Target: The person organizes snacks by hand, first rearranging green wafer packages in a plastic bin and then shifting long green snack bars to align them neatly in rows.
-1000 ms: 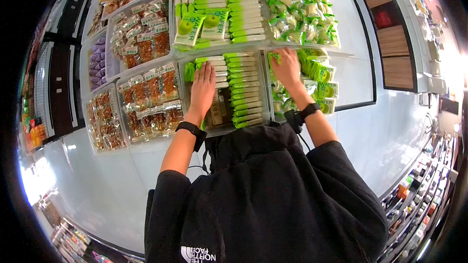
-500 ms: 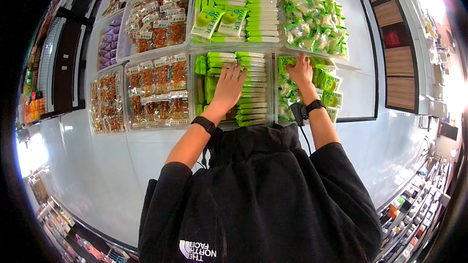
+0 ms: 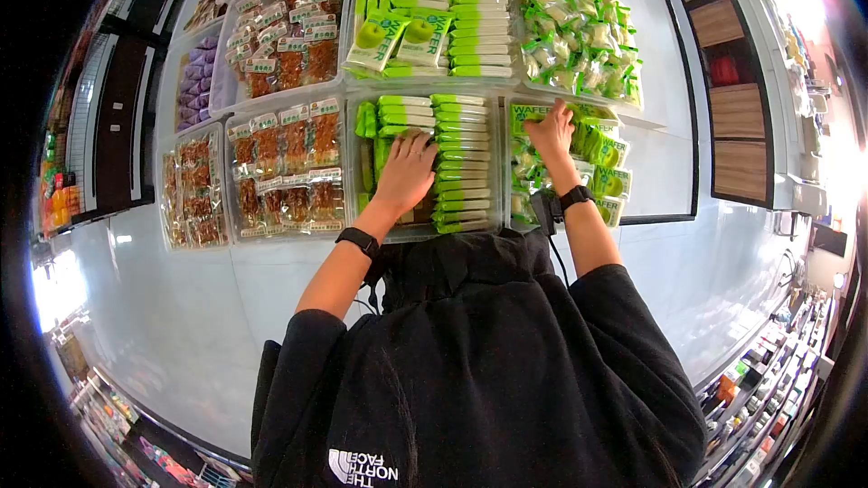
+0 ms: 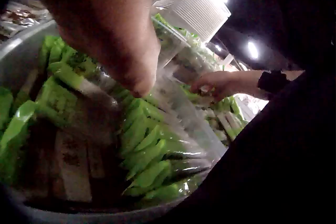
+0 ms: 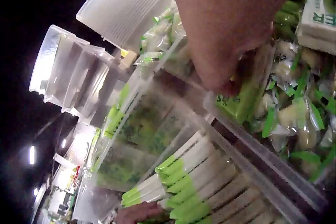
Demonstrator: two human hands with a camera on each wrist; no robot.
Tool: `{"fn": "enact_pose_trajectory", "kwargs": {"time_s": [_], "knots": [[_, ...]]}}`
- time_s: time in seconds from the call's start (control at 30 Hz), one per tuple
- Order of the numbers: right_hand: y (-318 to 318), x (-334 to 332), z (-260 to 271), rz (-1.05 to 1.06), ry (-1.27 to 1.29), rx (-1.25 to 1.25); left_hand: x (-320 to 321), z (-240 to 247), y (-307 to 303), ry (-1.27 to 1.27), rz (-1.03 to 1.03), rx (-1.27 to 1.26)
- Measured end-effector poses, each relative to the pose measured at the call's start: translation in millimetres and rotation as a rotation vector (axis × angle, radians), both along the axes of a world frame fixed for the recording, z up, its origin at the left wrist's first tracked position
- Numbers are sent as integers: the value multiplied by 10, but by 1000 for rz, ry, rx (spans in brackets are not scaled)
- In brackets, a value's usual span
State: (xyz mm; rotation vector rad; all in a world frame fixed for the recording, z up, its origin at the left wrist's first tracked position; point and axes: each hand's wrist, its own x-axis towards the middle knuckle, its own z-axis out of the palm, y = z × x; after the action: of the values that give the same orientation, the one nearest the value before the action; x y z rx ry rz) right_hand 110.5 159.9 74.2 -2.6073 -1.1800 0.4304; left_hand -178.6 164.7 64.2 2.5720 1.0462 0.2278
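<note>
In the head view, my left hand point(image 3: 407, 176) reaches into the middle front bin point(image 3: 500, 163), its fingers touching the wafer packets point(image 3: 461, 152) between two columns. The left wrist view shows that hand point(image 4: 113, 29) above the green packet ends point(image 4: 144, 145), with fingertips partly hidden. My right hand point(image 3: 553, 136) is at the back left of the adjoining bin, thumb and fingers around a green wafer packet point(image 3: 527, 112). That packet point(image 5: 236, 100) also shows beneath the right hand point(image 5: 231, 35) in the right wrist view, beside small clear-wrapped pieces point(image 5: 299, 124).
Behind stand a bin of wafers point(image 3: 479, 14) and one of small wrapped pieces point(image 3: 579, 41). Bins of brown packaged snacks point(image 3: 294, 149) are on the left, with purple packets point(image 3: 194, 86) beyond. Dark bars point(image 4: 73, 166) lie in the middle bin's lower part.
My left hand moved right across the middle bin, then slightly back left and down. My right hand stays near the adjoining bin's back left corner, where a flat packet has come into view.
</note>
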Motion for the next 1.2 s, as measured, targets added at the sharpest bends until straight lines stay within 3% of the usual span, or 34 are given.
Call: {"fn": "enact_pose_trajectory", "kwargs": {"time_s": [0.2,0.4,0.53,0.6,0.77,0.9,1.13,1.2], "knots": [[76,135,-106,26,41,-159,353,132,43,-122,-106,44],[84,-94,118,-102,-1,-78,896,147,88,-188,-205,-49],[34,-69,86,39,-31,99,1098,81,95,-182,-135,-116],[3,-87,138,10,-11,103,1160,39,78,-152,-114,-137],[-71,-40,145,-2,117,225,1105,-6,6,-120,-100,-189],[-135,-32,123,42,59,324,1024,32,16,-65,-102,-222],[-263,-22,157,-81,252,363,877,62,31,-118,-86,-216],[-340,17,111,-109,246,408,605,79,70,-212,-234,-67]]}}
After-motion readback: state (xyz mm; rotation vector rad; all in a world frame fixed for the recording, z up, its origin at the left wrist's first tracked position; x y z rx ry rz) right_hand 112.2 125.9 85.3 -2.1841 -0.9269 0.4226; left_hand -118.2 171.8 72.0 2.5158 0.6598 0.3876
